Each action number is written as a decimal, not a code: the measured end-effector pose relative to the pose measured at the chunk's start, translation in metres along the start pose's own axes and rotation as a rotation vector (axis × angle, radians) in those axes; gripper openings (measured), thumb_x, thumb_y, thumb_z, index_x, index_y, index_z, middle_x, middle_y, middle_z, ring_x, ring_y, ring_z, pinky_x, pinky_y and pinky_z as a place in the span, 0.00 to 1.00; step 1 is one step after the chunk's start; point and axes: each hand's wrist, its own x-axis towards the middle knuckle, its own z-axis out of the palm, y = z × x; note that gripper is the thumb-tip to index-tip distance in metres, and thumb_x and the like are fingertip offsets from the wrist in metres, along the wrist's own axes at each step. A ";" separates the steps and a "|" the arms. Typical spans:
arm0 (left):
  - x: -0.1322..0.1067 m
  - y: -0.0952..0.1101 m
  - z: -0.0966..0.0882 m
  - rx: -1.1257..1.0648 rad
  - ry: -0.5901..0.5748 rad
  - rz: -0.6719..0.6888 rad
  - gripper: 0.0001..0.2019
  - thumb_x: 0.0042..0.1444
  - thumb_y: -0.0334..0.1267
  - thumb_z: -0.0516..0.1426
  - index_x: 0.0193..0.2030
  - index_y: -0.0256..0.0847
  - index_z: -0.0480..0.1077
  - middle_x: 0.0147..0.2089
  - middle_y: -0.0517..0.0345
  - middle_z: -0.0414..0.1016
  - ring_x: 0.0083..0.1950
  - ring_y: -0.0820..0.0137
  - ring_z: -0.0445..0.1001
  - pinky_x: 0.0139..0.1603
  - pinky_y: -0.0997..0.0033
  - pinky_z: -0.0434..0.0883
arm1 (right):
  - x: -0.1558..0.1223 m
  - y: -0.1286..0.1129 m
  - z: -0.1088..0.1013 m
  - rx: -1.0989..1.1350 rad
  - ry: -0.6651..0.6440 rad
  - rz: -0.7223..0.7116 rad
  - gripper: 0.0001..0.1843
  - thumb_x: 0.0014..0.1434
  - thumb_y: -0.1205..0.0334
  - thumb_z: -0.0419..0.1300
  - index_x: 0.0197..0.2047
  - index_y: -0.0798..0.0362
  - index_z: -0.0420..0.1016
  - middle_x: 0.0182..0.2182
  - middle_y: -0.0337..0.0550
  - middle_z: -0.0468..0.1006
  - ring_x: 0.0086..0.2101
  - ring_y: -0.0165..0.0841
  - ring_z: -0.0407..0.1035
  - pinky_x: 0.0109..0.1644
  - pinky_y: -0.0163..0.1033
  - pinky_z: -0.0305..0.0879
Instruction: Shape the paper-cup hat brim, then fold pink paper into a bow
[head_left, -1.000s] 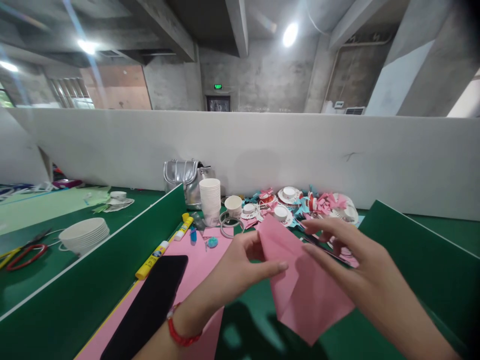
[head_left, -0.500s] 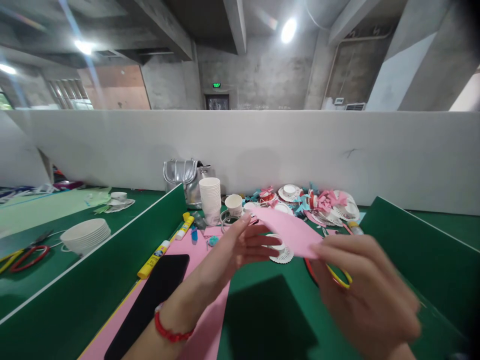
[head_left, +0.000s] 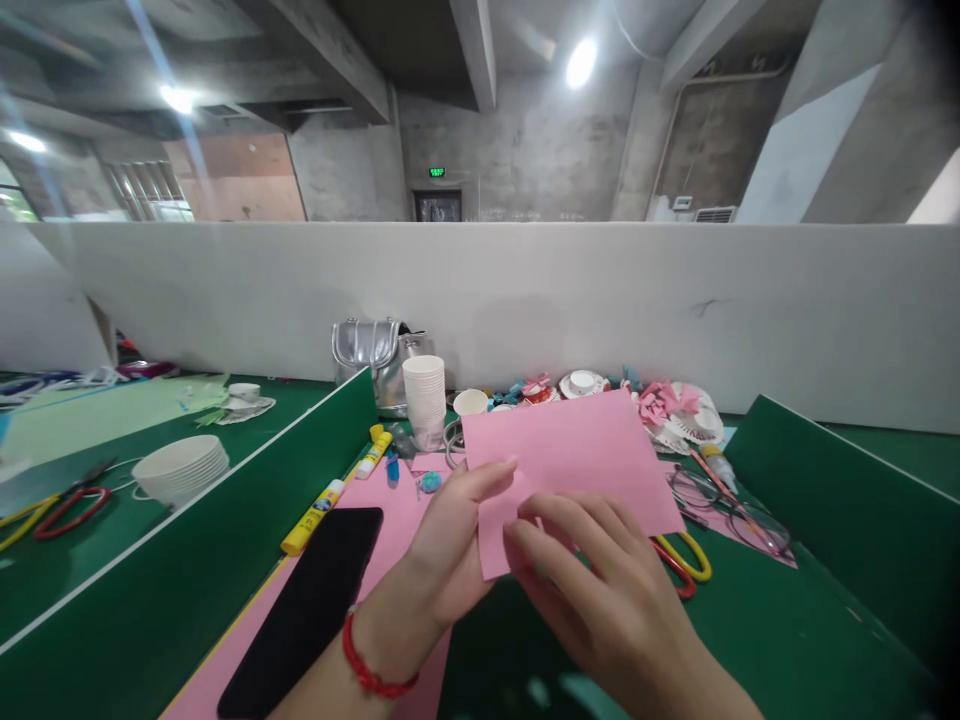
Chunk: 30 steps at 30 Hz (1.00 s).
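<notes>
Both of my hands hold a folded pink paper sheet (head_left: 577, 455) up above the green table (head_left: 787, 650), its flat face toward me. My left hand (head_left: 457, 540), with a red cord at the wrist, pinches the sheet's lower left edge, thumb on the front. My right hand (head_left: 600, 600) grips the lower edge beside it, fingers curled over the paper. Under my left arm lie a larger pink sheet (head_left: 409, 520) and a black phone (head_left: 307, 610).
Yellow glue sticks (head_left: 311, 517), a stack of white paper cups (head_left: 424, 400), a silver bag (head_left: 375, 355), red-and-yellow scissors (head_left: 684, 560), glasses (head_left: 739, 505) and several cut paper-cup crafts (head_left: 675, 405) crowd the back. Green dividers (head_left: 225, 520) flank the space; bowls (head_left: 180, 470) sit left.
The pink paper was turned from hanging down, through edge-on, to flat and facing me. My right hand moved from its right side in to the lower edge beside my left hand.
</notes>
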 end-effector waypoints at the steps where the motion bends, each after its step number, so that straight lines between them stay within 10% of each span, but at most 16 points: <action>1: 0.000 0.000 0.001 -0.066 -0.007 -0.033 0.04 0.46 0.33 0.55 0.25 0.36 0.65 0.22 0.60 0.68 0.28 0.70 0.69 0.32 0.71 0.66 | 0.000 0.001 -0.001 0.022 0.020 0.025 0.08 0.52 0.73 0.52 0.35 0.54 0.69 0.31 0.45 0.75 0.31 0.34 0.67 0.33 0.37 0.61; 8: 0.005 -0.002 0.003 -0.266 -0.231 -0.066 0.12 0.54 0.36 0.47 0.33 0.33 0.69 0.32 0.49 0.74 0.40 0.63 0.71 0.40 0.65 0.66 | -0.002 0.010 -0.008 0.232 -0.018 0.471 0.07 0.54 0.69 0.48 0.25 0.52 0.59 0.20 0.35 0.66 0.20 0.26 0.61 0.22 0.29 0.57; 16: 0.005 -0.008 0.001 0.055 -0.235 0.142 0.10 0.48 0.29 0.57 0.39 0.36 0.68 0.40 0.52 0.73 0.43 0.67 0.70 0.43 0.69 0.67 | 0.000 0.018 -0.017 0.589 -0.104 0.764 0.09 0.55 0.61 0.47 0.24 0.51 0.54 0.19 0.33 0.59 0.19 0.26 0.55 0.19 0.29 0.53; 23: 0.011 -0.012 -0.002 0.193 -0.064 0.196 0.11 0.43 0.32 0.60 0.36 0.33 0.69 0.36 0.51 0.75 0.37 0.68 0.72 0.38 0.70 0.68 | 0.002 0.022 -0.026 0.493 -0.213 0.849 0.10 0.55 0.62 0.49 0.23 0.51 0.55 0.18 0.34 0.63 0.20 0.27 0.59 0.21 0.31 0.56; 30: 0.011 -0.013 0.001 0.267 0.006 0.167 0.11 0.40 0.32 0.62 0.34 0.33 0.70 0.33 0.52 0.76 0.33 0.69 0.72 0.35 0.71 0.68 | 0.002 0.029 -0.033 -0.005 -0.004 0.520 0.01 0.51 0.64 0.55 0.29 0.51 0.66 0.34 0.45 0.69 0.38 0.39 0.63 0.39 0.45 0.60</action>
